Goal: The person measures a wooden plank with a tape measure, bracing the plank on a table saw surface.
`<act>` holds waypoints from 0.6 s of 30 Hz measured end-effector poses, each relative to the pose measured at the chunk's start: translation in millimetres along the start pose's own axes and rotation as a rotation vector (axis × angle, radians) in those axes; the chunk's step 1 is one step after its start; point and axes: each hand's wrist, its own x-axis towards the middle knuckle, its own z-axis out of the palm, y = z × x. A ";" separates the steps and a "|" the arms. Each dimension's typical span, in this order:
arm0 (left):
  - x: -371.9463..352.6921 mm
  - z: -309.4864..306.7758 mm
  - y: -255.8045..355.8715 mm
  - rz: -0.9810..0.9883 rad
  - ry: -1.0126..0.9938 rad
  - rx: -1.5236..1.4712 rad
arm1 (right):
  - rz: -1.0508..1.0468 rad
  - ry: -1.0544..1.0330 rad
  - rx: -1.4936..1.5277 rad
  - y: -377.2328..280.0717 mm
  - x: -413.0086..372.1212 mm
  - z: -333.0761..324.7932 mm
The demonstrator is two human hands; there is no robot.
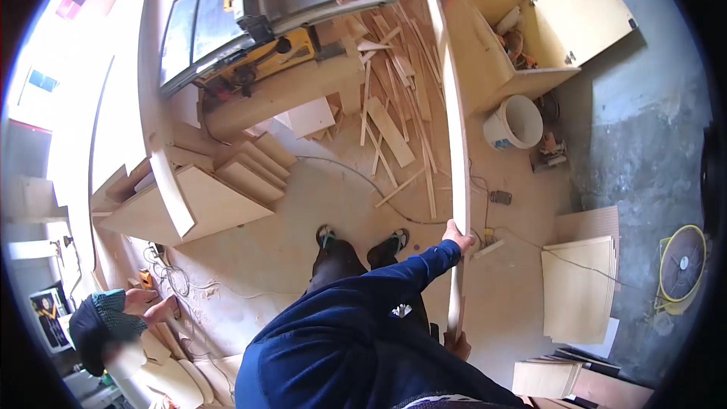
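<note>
A long, narrow wooden board (453, 113) runs along my right side, from the top of the head view down to my hip. My left hand (458, 238), in a dark blue sleeve, reaches across my body and is closed around the board partway along. Lower down, my right hand (458, 345) holds the board close to its near end; its fingers are partly hidden. The far end of the board lies beyond the top of the view.
A table saw (284, 57) stands upper left, with wood offcuts (390, 132) heaped beside it. Panels (189, 201) lean below it. A white bucket (513, 123), an open cabinet (579, 11), stacked sheets (579, 288) and a fan (681, 263) are right. Another person (113, 333) is lower left. Cables cross the floor.
</note>
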 end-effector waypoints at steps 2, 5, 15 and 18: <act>-16.6 -12.4 21.5 0.071 0.018 -0.034 | -0.112 0.096 0.074 -9.6 0.2 1.3; -30.5 -43.6 57.3 0.274 0.125 -0.058 | -0.060 0.228 0.070 -38.1 2.8 9.3; -70.3 -283.2 154.4 0.830 0.439 -0.321 | -0.698 0.181 0.294 -227.2 31.0 32.9; -69.2 -376.8 152.9 0.782 0.691 -0.078 | -0.838 0.110 0.113 -306.1 36.0 40.6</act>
